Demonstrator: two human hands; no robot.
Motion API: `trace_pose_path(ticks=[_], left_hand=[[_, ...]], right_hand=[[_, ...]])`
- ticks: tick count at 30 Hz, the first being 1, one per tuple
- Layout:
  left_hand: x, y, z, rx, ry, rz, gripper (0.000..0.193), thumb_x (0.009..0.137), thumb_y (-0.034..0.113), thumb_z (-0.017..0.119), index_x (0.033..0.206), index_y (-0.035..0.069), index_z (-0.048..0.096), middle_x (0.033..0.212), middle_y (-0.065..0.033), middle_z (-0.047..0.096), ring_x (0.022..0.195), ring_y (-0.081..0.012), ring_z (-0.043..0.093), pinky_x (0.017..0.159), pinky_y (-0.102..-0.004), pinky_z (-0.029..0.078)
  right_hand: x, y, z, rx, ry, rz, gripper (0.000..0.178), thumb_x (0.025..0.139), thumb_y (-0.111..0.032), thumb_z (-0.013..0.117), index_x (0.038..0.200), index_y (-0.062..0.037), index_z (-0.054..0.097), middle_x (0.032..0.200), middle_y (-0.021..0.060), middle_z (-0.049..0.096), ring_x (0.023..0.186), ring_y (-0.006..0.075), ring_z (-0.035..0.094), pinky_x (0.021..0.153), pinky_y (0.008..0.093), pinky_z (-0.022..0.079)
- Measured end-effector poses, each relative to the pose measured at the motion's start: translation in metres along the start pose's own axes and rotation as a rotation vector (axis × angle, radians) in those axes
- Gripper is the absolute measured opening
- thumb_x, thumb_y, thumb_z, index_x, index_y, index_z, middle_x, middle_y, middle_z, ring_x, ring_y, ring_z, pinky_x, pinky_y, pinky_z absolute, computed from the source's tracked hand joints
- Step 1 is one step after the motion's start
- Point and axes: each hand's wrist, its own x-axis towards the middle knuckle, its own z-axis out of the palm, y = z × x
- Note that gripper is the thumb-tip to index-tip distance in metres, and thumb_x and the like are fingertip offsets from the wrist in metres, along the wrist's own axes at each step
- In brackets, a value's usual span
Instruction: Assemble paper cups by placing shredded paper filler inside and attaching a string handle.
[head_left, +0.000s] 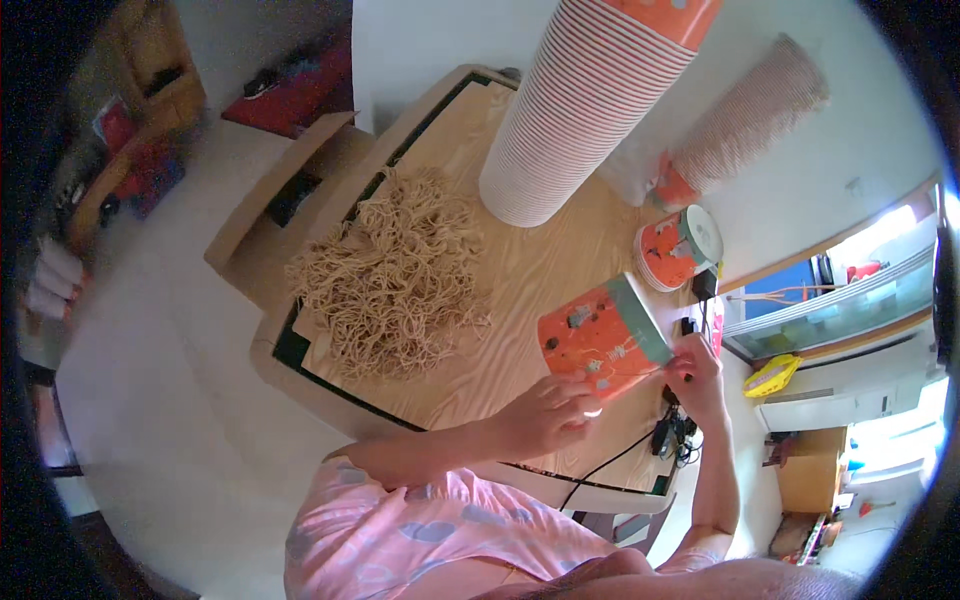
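Note:
An orange paper bucket [590, 335] with a green band and white rim lies tilted over the near right part of the table, its rim facing right. My left hand [555, 412] is closed at the bucket's near lower side, with fingers curled against it. At the near end of the rim my right hand [697, 375] is pinched; what sits between its fingertips is too small to make out. A thin line, perhaps a cord, runs along the bucket between both hands. To the left, a tangled heap of beige cords [395, 275] lies on the wooden table [535, 290].
A tall stack of nested buckets [595, 105] rises at the table's back. Behind it leans a plastic-wrapped stack [750, 115]. Another orange bucket [668, 250] stands at the right, near black cables [675, 437]. An open cardboard box [285, 205] sits beyond the table's left edge.

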Motion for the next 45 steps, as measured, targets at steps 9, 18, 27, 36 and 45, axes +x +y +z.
trace_pose_path(ticks=[9, 18, 27, 36, 45], left_hand=[[-0.03, -0.103, 0.048, 0.301, -0.134, -0.348, 0.027, 0.073, 0.016, 0.068, 0.098, 0.01, 0.061, 0.102, -0.0077, 0.055, 0.101, -0.0269, 0.05, 0.086, -0.0446, 0.041], [0.008, -0.152, 0.129, 0.403, -0.503, -0.412, 0.054, 0.089, 0.038, 0.054, 0.131, 0.005, 0.046, 0.139, -0.0163, 0.04, 0.129, -0.034, 0.034, 0.106, -0.0502, 0.026], [0.09, -0.211, 0.235, 0.417, -0.601, -0.3, 0.061, 0.093, 0.04, 0.042, 0.143, 0.006, 0.03, 0.151, -0.013, 0.024, 0.138, -0.0343, 0.021, 0.111, -0.0545, 0.015], [0.123, -0.243, 0.25, 0.433, -0.285, -0.382, 0.048, 0.091, 0.025, 0.042, 0.135, 0.007, 0.042, 0.152, -0.0094, 0.021, 0.139, -0.0292, 0.019, 0.101, -0.0622, 0.027], [0.131, -0.243, 0.237, 0.49, -0.367, -0.406, 0.059, 0.086, 0.031, 0.051, 0.136, 0.002, 0.04, 0.15, -0.0145, 0.024, 0.139, -0.031, 0.018, 0.106, -0.0583, 0.021]], right_hand=[[0.047, -0.001, -0.071, -0.288, 0.279, -0.243, 0.016, 0.073, 0.01, 0.057, 0.085, -0.0008, 0.054, 0.086, 0.0101, 0.054, 0.077, 0.0204, 0.058, 0.065, 0.0283, 0.054], [0.137, 0.093, -0.143, -0.483, 0.412, -0.198, 0.019, 0.074, 0.008, 0.054, 0.09, -0.0005, 0.054, 0.088, 0.0132, 0.054, 0.079, 0.0268, 0.058, 0.069, 0.0335, 0.049], [0.165, 0.155, -0.121, -0.487, 0.43, -0.166, 0.018, 0.072, 0.006, 0.053, 0.088, -0.0014, 0.053, 0.087, 0.0142, 0.054, 0.08, 0.0326, 0.056, 0.066, 0.0396, 0.048], [0.167, 0.18, -0.095, -0.393, 0.377, -0.152, 0.02, 0.073, 0.01, 0.054, 0.09, -0.0008, 0.054, 0.087, 0.0121, 0.053, 0.074, 0.0246, 0.056, 0.062, 0.0305, 0.05], [0.166, 0.183, -0.087, -0.351, 0.34, -0.15, 0.02, 0.074, 0.01, 0.054, 0.092, 0.0001, 0.055, 0.091, 0.0113, 0.054, 0.079, 0.0219, 0.059, 0.064, 0.029, 0.052]])
